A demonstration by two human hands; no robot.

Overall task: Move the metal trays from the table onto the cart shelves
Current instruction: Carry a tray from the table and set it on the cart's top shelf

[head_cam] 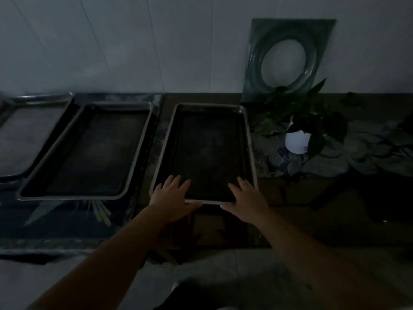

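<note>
The near edge of the right-hand metal tray (207, 151), which lies flat on the dim table (297, 198), is gripped by both hands. The left hand (172, 195) and right hand (247, 198) are laid with fingers spread over the rim, thumbs under it. Left of the grip lie two more trays (89, 151); right of it, a potted plant (298, 139).

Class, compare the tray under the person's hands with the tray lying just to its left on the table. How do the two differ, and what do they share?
The right tray has the left hand and right hand on its near edge; the middle tray is untouched. The right tray lies nearly square to the viewer, the middle tray slants. Both are empty, shallow, rectangular metal trays lying flat on the table.
</note>
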